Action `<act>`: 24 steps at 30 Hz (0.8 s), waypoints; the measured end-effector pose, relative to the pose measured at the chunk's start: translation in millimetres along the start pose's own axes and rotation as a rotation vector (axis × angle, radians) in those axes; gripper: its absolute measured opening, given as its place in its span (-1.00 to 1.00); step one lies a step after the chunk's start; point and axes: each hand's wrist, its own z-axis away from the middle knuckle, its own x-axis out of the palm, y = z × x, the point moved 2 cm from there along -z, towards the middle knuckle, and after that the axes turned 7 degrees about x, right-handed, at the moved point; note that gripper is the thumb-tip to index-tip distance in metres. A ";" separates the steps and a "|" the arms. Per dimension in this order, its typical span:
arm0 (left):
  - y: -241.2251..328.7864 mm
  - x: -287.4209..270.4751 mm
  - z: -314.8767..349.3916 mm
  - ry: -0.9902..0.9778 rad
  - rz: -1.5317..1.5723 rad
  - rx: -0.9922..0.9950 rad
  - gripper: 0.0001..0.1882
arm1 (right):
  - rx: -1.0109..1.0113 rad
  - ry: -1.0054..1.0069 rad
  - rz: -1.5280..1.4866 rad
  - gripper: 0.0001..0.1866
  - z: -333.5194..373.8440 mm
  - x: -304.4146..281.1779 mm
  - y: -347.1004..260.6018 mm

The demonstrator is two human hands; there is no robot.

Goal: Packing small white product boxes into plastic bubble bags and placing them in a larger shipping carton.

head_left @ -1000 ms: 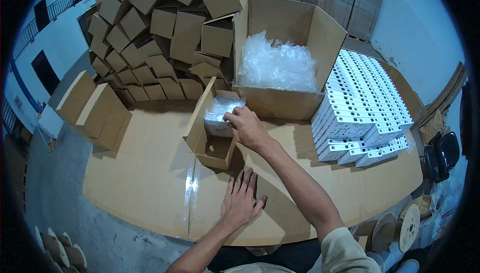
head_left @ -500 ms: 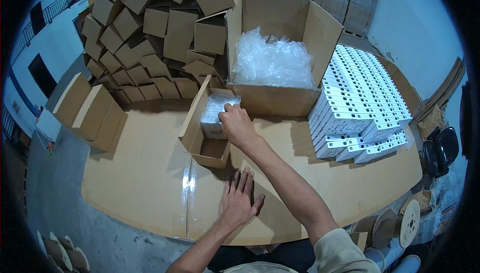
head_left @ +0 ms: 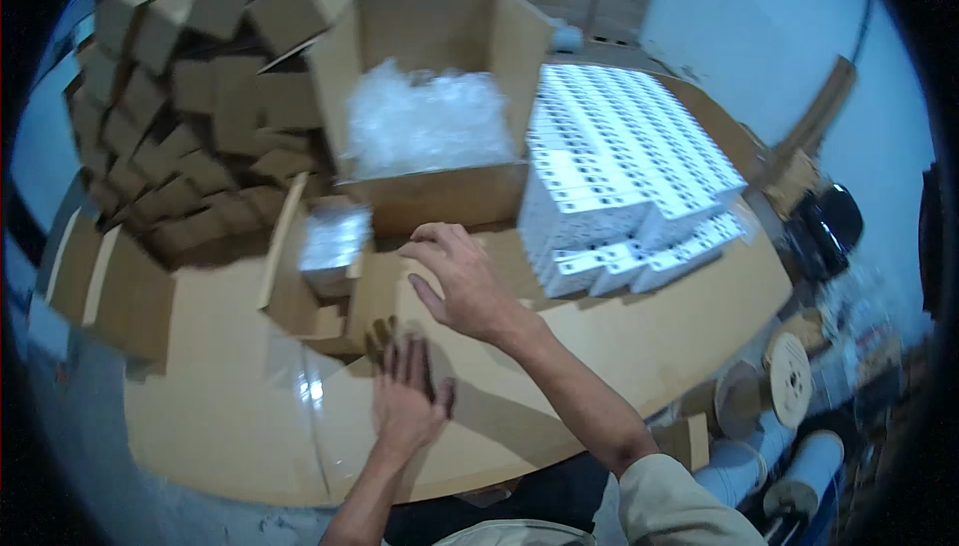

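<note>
A small open carton [head_left: 283, 271] stands on the cardboard-covered table [head_left: 225, 386], left of the middle. In its far part sits a white block in shiny clear wrap [head_left: 334, 244]; the carton's near part shows bare cardboard. My right hand [head_left: 458, 281] is in the air just right of the carton, its fingers loosely bent and apart, with nothing held. My left hand [head_left: 408, 396] lies flat near the carton's near end, fingers stretched out on the table. The picture is slightly smeared by motion.
A large open carton [head_left: 440, 198] full of clear plastic wrap bags [head_left: 430, 126] stands behind. To its right rises a stack of white boxes [head_left: 629, 171]. Brown cartons [head_left: 225, 96] pile up at far left, with more cartons [head_left: 130, 291] at the left edge. Reels [head_left: 789, 381] stand lower right.
My right hand has come off the wrapped block and moved away to the right of the small carton. The whole view has swung rightward. My left hand still rests on the table.
</note>
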 end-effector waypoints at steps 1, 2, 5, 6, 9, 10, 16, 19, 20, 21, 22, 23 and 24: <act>1.9 -2.6 -5.9 0.021 -0.047 0.044 -0.17 | 0.037 0.022 0.046 -0.64 8.1 -14.6 4.6; 7.1 -11.2 -12.8 -0.015 0.120 -0.048 -0.20 | 0.027 0.077 0.058 -0.64 16.1 -27.1 10.1; 4.7 -8.6 -26.6 0.024 0.068 -0.051 -0.24 | 0.049 0.189 0.156 -0.65 33.1 -68.8 26.6; 5.0 -5.4 -33.3 0.015 0.085 -0.004 -0.24 | 0.083 0.221 0.180 -0.65 39.2 -85.1 34.5; 2.7 2.4 -53.6 0.073 0.072 0.038 -0.26 | 0.158 0.294 0.250 -0.62 58.9 -131.8 62.6; -0.1 3.4 -60.0 0.090 0.074 0.024 -0.28 | 0.172 0.329 0.279 -0.60 64.9 -143.7 72.4; -19.8 19.7 -102.1 0.122 0.038 0.027 -0.36 | 0.305 0.496 0.456 -0.54 104.1 -217.3 132.7; -25.1 17.7 -114.9 0.128 0.022 0.003 -0.38 | 0.373 0.554 0.512 -0.53 120.1 -247.3 170.7; -28.2 16.7 -116.8 0.124 0.019 0.016 -0.38 | 0.399 0.539 0.559 -0.51 124.5 -255.1 182.7; -29.6 16.4 -117.5 0.120 0.015 0.028 -0.38 | 0.403 0.548 0.566 -0.51 129.1 -261.0 195.9; -29.2 16.3 -115.9 0.121 0.016 0.037 -0.38 | 0.432 0.530 0.589 -0.50 133.4 -266.0 209.7; -29.0 16.9 -115.7 0.127 0.024 0.037 -0.38 | 0.461 0.513 0.610 -0.50 135.9 -269.9 221.0; -28.2 16.7 -116.0 0.131 0.031 0.036 -0.38 | 0.490 0.495 0.621 -0.48 140.3 -272.4 231.6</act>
